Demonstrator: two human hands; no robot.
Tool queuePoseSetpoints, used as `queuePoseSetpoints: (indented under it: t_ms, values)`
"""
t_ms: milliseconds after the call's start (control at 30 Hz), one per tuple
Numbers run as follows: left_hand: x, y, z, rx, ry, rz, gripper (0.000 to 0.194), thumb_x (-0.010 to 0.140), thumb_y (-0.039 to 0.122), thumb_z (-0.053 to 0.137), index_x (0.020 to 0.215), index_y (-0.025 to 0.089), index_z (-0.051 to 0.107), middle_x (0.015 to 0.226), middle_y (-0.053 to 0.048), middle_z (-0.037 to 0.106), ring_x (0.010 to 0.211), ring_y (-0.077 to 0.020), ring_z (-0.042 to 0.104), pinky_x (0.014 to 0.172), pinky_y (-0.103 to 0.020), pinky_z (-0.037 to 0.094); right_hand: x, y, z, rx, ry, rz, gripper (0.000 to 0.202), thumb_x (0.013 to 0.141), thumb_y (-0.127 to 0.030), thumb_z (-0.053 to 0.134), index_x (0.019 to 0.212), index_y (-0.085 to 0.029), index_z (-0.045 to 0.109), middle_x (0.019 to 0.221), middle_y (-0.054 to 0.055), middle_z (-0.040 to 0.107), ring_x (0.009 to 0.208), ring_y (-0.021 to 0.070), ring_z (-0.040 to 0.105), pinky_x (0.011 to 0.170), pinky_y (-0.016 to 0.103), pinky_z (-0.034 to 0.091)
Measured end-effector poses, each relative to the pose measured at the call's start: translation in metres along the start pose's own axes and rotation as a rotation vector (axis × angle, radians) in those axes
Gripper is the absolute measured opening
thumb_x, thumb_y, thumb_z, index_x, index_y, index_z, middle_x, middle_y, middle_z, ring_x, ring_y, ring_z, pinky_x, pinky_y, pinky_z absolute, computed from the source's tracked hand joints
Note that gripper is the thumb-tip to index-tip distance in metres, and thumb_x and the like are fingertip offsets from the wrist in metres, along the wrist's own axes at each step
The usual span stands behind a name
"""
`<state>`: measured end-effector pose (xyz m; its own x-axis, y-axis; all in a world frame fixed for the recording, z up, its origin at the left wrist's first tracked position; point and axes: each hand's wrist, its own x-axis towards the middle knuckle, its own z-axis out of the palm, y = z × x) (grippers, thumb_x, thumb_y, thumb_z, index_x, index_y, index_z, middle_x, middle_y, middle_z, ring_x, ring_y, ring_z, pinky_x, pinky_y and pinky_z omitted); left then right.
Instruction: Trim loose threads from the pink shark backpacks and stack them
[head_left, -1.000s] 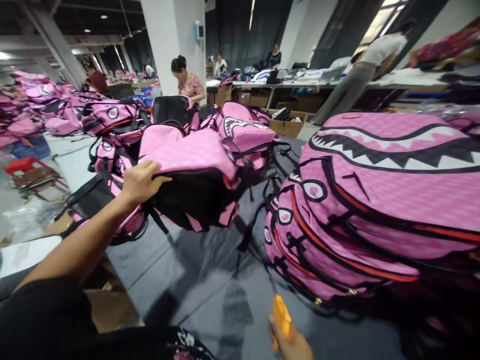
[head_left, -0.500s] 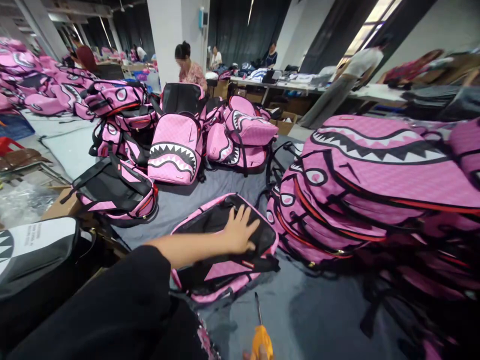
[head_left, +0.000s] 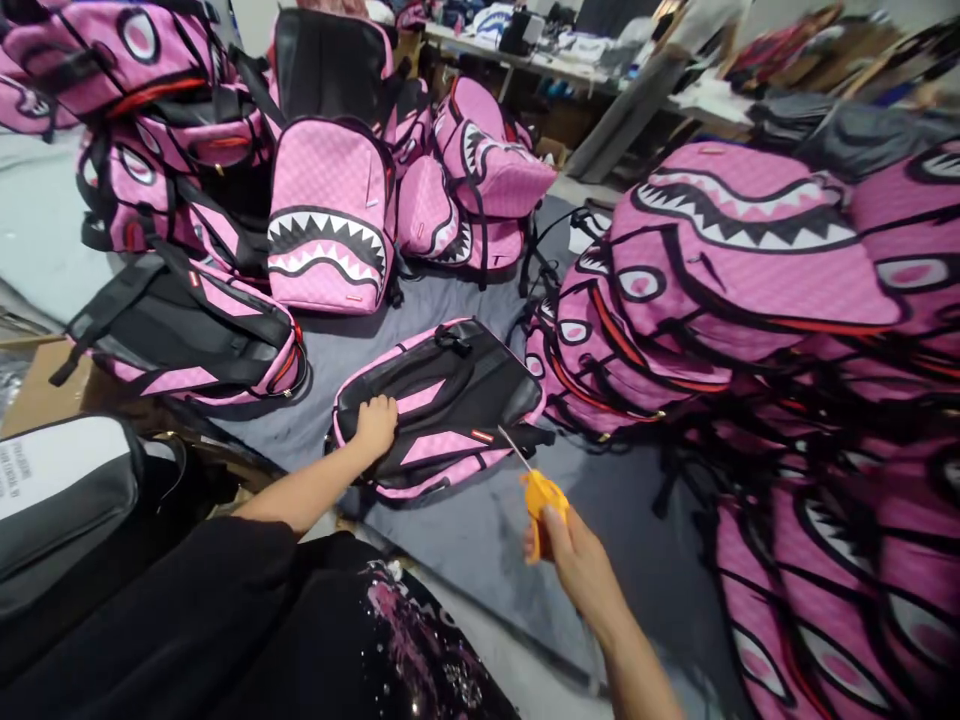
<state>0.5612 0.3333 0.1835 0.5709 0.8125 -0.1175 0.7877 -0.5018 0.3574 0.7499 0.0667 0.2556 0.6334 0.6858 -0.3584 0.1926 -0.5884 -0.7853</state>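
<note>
A pink and black backpack (head_left: 465, 375) lies in front of me with its black padded back and straps facing up. My left hand (head_left: 377, 422) is closed at its near left end, fingers curled on a shoulder strap. In my right hand (head_left: 564, 545) is an orange air blow gun (head_left: 546, 500) with a long thin metal nozzle. The nozzle tip is at the backpack's lower right edge, close to a small red label; whether it touches cannot be told.
Pink shark-mouth backpacks are piled at the right (head_left: 750, 250). Others stand at the back, including an upright backpack (head_left: 330, 220). Another backpack (head_left: 202, 330) lies back-up to the left. A black and white bag (head_left: 67, 490) is at the near left, beside a cardboard box (head_left: 45, 385). Grey cloth (head_left: 450, 535) covers the table.
My left hand has gone from lying spread on the backpack's back to closing on its left end. My right hand has brought the air blow gun up to the backpack. The view has tilted down.
</note>
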Motion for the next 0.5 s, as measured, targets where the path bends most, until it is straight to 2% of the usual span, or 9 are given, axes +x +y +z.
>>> queuePoseSetpoints:
  t_ms: [67,133,200,267,333,400,433,500]
  values:
    - [0.003,-0.011,-0.014,-0.065,-0.025,0.015,0.037,0.095,0.022,0.048,0.126,0.006,0.062,0.129,-0.026,0.061,0.121,-0.0352,0.057,0.1,-0.049,0.044,0.023,-0.026,0.001,-0.163,-0.035,-0.02,0.042,0.092,-0.057,0.04,0.098,-0.019,0.056,0.07,0.003,0.066,0.06,0.0184,0.066,0.058,0.029,0.054]
    - [-0.005,-0.031,-0.029,-0.153,-0.071,0.062,0.033,0.097,0.033,0.049,0.116,0.015,0.069,0.121,-0.016,0.068,0.112,-0.0284,0.063,0.096,-0.039,0.048,0.041,-0.04,0.0,-0.3,-0.042,-0.007,0.042,0.095,-0.053,0.037,0.106,-0.018,0.057,0.072,0.002,0.067,0.06,0.018,0.067,0.058,0.028,0.052]
    - [-0.021,-0.054,-0.041,-0.397,-0.16,0.12,0.036,0.097,0.044,0.048,0.11,0.02,0.072,0.112,-0.007,0.073,0.103,-0.0225,0.068,0.09,-0.03,0.051,0.052,-0.044,0.001,-0.385,-0.032,0.01,0.045,0.098,-0.051,0.034,0.118,-0.017,0.056,0.073,0.003,0.068,0.062,0.0181,0.068,0.06,0.027,0.052]
    - [-0.038,-0.073,-0.044,-0.736,-0.239,0.103,0.044,0.096,0.051,0.045,0.11,0.018,0.071,0.106,-0.004,0.075,0.097,-0.0218,0.069,0.086,-0.03,0.054,0.058,-0.045,0.003,-0.413,-0.044,-0.001,0.049,0.099,-0.049,0.032,0.129,-0.015,0.052,0.073,0.002,0.068,0.062,0.0179,0.068,0.061,0.027,0.052]
    - [-0.049,-0.081,-0.038,-0.927,-0.187,-0.022,0.044,0.091,0.052,0.054,0.104,0.015,0.072,0.107,-0.007,0.074,0.103,-0.0254,0.068,0.089,-0.034,0.054,0.063,-0.052,0.008,-0.447,-0.135,-0.04,0.05,0.1,-0.048,0.032,0.131,-0.014,0.051,0.071,0.002,0.067,0.061,0.0174,0.067,0.06,0.025,0.05]
    - [-0.049,-0.079,-0.027,-0.935,-0.048,-0.193,0.032,0.082,0.046,0.067,0.093,0.016,0.074,0.113,-0.008,0.072,0.116,-0.0283,0.062,0.099,-0.037,0.05,0.073,-0.07,0.011,-0.571,-0.221,-0.083,0.049,0.101,-0.047,0.031,0.13,-0.013,0.053,0.071,0.003,0.068,0.059,0.0171,0.067,0.059,0.024,0.048]
    - [-0.045,-0.077,-0.021,-0.939,0.002,-0.272,0.027,0.079,0.042,0.07,0.087,0.016,0.073,0.114,-0.008,0.072,0.121,-0.0292,0.059,0.103,-0.037,0.047,0.08,-0.082,0.012,-0.658,-0.223,-0.101,0.049,0.102,-0.045,0.03,0.131,-0.013,0.053,0.074,0.005,0.069,0.06,0.0174,0.067,0.059,0.024,0.048]
    - [-0.034,-0.075,-0.011,-1.013,0.007,-0.403,0.026,0.083,0.042,0.067,0.083,0.017,0.071,0.109,-0.009,0.073,0.119,-0.0291,0.061,0.103,-0.039,0.048,0.096,-0.108,0.015,-0.834,-0.122,-0.117,0.051,0.103,-0.04,0.026,0.134,-0.008,0.051,0.079,0.011,0.071,0.065,0.02,0.068,0.062,0.027,0.047]
